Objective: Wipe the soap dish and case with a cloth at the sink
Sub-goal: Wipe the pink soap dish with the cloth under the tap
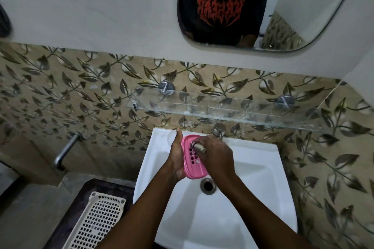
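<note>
Nearest the camera, two forearms reach over the white sink, with its drain just below the work. The left hand cradles the pink soap dish along its left edge, fingers wrapped under it, holding it over the basin. The right hand has its fingers clenched on a small wadded cloth, pressing it onto the dish's slotted top. The case is not identifiable here.

A wet plastic dish held by one edge may slip and drop into the basin if the rubbing presses too hard; the cloth could also catch in the slots.

The tap sits just behind the right knuckles, and the glass shelf overhangs farther back, so lifting room is limited. To the left, beyond the sink's rim, a white perforated basket sits lower down; the basin itself leaves room toward the person.
</note>
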`<action>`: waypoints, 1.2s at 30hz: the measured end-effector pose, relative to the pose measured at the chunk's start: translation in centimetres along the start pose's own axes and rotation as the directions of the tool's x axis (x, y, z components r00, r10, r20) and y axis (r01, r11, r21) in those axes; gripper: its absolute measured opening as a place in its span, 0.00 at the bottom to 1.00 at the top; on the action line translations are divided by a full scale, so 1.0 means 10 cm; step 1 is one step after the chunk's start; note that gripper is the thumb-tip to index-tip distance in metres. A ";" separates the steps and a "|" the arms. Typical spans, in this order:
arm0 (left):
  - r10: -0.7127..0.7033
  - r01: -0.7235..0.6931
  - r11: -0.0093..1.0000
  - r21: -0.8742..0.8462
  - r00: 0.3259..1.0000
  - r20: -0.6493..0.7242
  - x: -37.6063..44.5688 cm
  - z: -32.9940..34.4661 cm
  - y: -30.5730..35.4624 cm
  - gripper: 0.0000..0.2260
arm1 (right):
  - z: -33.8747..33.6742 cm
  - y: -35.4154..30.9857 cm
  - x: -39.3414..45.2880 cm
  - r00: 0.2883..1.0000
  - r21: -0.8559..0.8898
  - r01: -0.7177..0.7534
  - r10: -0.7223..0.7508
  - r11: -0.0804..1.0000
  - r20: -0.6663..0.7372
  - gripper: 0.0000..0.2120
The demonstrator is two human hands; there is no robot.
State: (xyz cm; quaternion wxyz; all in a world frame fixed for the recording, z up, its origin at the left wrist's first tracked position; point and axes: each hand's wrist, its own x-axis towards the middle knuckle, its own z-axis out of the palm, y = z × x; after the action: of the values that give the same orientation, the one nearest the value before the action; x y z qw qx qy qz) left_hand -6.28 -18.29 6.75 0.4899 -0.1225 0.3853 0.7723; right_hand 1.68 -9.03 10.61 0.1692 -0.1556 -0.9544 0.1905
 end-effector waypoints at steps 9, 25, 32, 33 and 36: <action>0.000 0.002 0.998 0.057 1.000 -0.031 -0.01 -0.03 -0.01 0.45 | -0.01 -0.01 -0.09 1.000 0.033 -0.021 0.022 0.999 -0.016 0.11; 0.177 -0.169 0.981 0.091 0.980 -0.093 0.00 0.03 0.05 0.34 | -0.03 -0.07 -0.21 0.994 -0.147 -0.101 0.106 0.984 0.023 0.08; 0.180 -0.178 0.983 0.048 0.983 -0.046 0.05 -0.04 -0.05 0.37 | -0.08 -0.03 -0.25 0.945 0.080 -0.326 0.324 0.942 0.029 0.07; 0.160 -0.158 0.984 0.078 0.987 -0.019 0.06 -0.01 -0.08 0.38 | -0.09 -0.06 -0.20 0.940 0.098 -0.334 0.339 0.937 -0.040 0.07; 0.158 -0.162 0.978 0.131 0.987 0.044 0.05 0.08 -0.15 0.38 | -0.09 -0.20 -0.11 0.931 0.187 -0.271 0.306 0.944 -0.196 0.07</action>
State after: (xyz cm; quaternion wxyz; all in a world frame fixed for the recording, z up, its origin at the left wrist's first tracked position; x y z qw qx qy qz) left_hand -5.09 -17.05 6.23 0.4396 -0.0450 0.4369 0.7834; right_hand 2.50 -10.87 11.91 0.2568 -0.3012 -0.8780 0.2693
